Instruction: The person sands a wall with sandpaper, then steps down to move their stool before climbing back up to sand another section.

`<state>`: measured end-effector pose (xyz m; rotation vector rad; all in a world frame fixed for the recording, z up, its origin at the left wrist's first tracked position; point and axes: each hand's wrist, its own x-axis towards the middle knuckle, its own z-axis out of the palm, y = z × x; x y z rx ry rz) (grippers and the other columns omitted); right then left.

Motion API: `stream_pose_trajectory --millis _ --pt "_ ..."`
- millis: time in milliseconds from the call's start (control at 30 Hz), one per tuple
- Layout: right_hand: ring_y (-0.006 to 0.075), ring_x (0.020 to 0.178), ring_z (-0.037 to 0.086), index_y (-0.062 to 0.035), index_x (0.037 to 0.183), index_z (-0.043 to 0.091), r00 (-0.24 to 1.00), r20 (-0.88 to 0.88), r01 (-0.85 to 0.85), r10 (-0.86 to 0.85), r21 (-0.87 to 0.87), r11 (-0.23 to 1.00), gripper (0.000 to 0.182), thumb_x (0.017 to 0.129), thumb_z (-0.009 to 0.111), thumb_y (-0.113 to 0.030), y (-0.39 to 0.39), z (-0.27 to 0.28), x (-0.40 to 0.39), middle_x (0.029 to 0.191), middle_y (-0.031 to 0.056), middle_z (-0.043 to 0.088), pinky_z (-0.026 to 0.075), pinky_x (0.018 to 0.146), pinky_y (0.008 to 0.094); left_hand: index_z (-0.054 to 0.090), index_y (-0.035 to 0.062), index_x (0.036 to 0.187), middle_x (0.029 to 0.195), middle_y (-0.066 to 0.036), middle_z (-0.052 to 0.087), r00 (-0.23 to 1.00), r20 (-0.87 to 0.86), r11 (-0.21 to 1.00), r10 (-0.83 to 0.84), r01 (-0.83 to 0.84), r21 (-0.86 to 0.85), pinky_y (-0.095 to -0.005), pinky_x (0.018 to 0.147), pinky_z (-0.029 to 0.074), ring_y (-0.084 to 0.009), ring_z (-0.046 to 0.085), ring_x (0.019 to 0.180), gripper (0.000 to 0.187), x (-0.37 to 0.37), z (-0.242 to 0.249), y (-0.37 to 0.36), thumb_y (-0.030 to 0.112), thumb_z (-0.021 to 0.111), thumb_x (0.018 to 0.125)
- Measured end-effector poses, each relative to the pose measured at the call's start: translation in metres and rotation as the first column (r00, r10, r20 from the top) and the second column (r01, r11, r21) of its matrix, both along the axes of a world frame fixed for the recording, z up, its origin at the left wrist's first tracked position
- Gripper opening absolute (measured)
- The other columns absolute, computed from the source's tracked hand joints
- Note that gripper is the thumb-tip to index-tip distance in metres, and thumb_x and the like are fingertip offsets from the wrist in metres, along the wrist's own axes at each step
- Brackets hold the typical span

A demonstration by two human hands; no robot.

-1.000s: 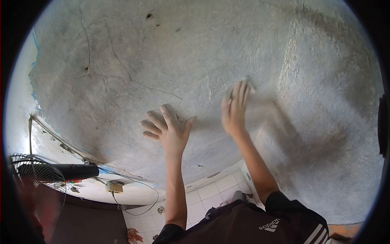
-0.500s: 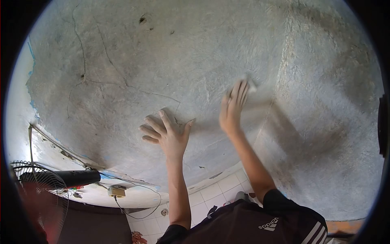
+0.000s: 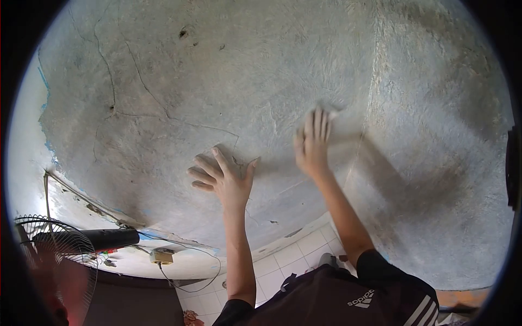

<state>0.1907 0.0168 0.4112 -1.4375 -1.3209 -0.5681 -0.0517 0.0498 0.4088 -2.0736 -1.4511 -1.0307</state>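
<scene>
My left hand (image 3: 228,181) rests on a rough grey plaster wall (image 3: 261,60), its fingers spread and dusted pale. A thin crack (image 3: 201,126) ends just above its fingertips. To the right, my right hand (image 3: 314,144) is pressed against the same wall, slightly blurred, fingers pointing up. A small pale sheet (image 3: 334,114), which looks like sandpaper, sticks out beside its fingertips; the rest of it is hidden under the fingers. The hand casts a shadow towards the wall's corner line (image 3: 373,89).
At lower left stands a fan (image 3: 60,250) with a wire guard, near a black cylinder (image 3: 117,238). A socket box (image 3: 161,256) with a cable lies by the wall's foot. White floor tiles (image 3: 288,254) show below. Small holes (image 3: 183,33) mark the upper wall.
My right hand has shifted slightly across the wall, its fingers now leaning more to the left. My left hand stays in place. The camera view has turned a little.
</scene>
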Motion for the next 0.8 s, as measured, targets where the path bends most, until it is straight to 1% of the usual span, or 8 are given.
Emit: stream_pose_trajectory --millis 67,167,367,467,567,667,733,800 --pt "0.0520 0.149 0.013 0.0078 0.154 0.026 0.998 -0.063 -0.004 0.011 0.099 0.995 0.069 0.105 0.040 -0.038 0.006 0.053 0.017 0.160 0.0327 0.019 0.006 0.118 0.0656 0.008 -0.0023 0.158 0.154 -0.046 -0.011 1.000 0.014 1.000 -0.016 0.016 0.016 -0.0876 0.092 -0.008 -0.0701 -0.025 0.134 0.123 0.001 0.000 0.001 0.072 0.068 0.080" --pt "0.0519 0.149 0.012 0.0063 0.154 0.026 0.994 -0.111 0.016 0.004 0.176 0.984 0.070 0.104 0.041 -0.040 0.014 0.058 -0.002 0.160 0.0327 0.018 0.004 0.118 0.0657 0.007 -0.0023 0.158 0.154 -0.046 -0.012 0.999 0.016 0.999 -0.030 0.030 0.032 -0.0880 0.091 -0.008 -0.0700 -0.026 0.134 0.124 0.001 0.002 0.001 0.072 0.068 0.080" --pt "0.0552 0.146 0.019 0.0066 0.153 0.031 0.997 0.069 -0.026 0.047 -0.283 0.959 0.069 0.102 0.048 -0.037 -0.017 -0.111 -0.087 0.158 0.0341 0.024 0.011 0.116 0.0687 0.014 -0.0019 0.158 0.152 -0.048 -0.011 0.996 0.061 0.997 -0.071 0.071 0.012 -0.0900 0.086 -0.008 -0.0740 -0.023 0.131 0.119 0.001 0.004 0.000 0.067 0.072 0.080" --pt "0.0560 0.145 0.022 0.0053 0.152 0.032 0.996 0.027 -0.085 0.087 -0.090 0.992 0.067 0.102 0.048 -0.036 -0.010 -0.081 -0.074 0.157 0.0342 0.027 0.012 0.115 0.0686 0.007 -0.0033 0.158 0.153 -0.047 -0.011 1.000 0.008 1.000 -0.013 0.013 0.006 -0.0870 0.092 -0.009 -0.0697 -0.027 0.134 0.124 0.001 0.003 0.000 0.072 0.067 0.080" --pt "0.0511 0.146 0.023 0.0025 0.153 0.033 0.996 0.080 -0.028 0.026 0.025 0.999 0.065 0.102 0.046 -0.036 0.000 0.019 -0.042 0.158 0.0311 0.028 0.012 0.117 0.0657 0.007 -0.0033 0.157 0.153 -0.047 -0.010 1.000 -0.005 0.999 0.001 -0.001 0.039 -0.0863 0.093 -0.009 -0.0699 -0.025 0.134 0.124 0.000 -0.001 0.002 0.073 0.067 0.080" --pt "0.0490 0.147 0.024 0.0018 0.153 0.033 0.994 0.110 -0.028 0.014 0.131 0.991 0.064 0.103 0.044 -0.036 0.010 0.070 -0.032 0.158 0.0295 0.029 0.011 0.118 0.0645 0.007 -0.0027 0.158 0.154 -0.046 -0.010 1.000 0.014 1.000 0.000 0.000 0.005 -0.0855 0.094 -0.009 -0.0699 -0.024 0.134 0.124 0.001 0.002 -0.001 0.073 0.067 0.080" --pt "0.0491 0.146 0.026 0.0010 0.154 0.033 0.991 0.131 -0.020 -0.001 0.160 0.987 0.062 0.103 0.042 -0.034 0.013 0.049 -0.038 0.158 0.0289 0.030 0.012 0.117 0.0644 0.007 -0.0023 0.158 0.154 -0.046 -0.010 1.000 0.017 1.000 0.001 -0.001 0.015 -0.0854 0.095 -0.010 -0.0697 -0.024 0.135 0.124 0.001 0.001 0.000 0.073 0.067 0.080" --pt "0.0500 0.145 0.027 0.0014 0.153 0.034 0.995 0.102 -0.007 0.005 0.026 1.000 0.061 0.103 0.042 -0.034 0.006 -0.007 -0.056 0.157 0.0297 0.031 0.013 0.117 0.0653 0.007 -0.0019 0.158 0.154 -0.046 -0.010 1.000 0.015 1.000 -0.006 0.006 0.024 -0.0854 0.095 -0.010 -0.0694 -0.023 0.135 0.123 0.001 0.002 0.000 0.073 0.067 0.080"
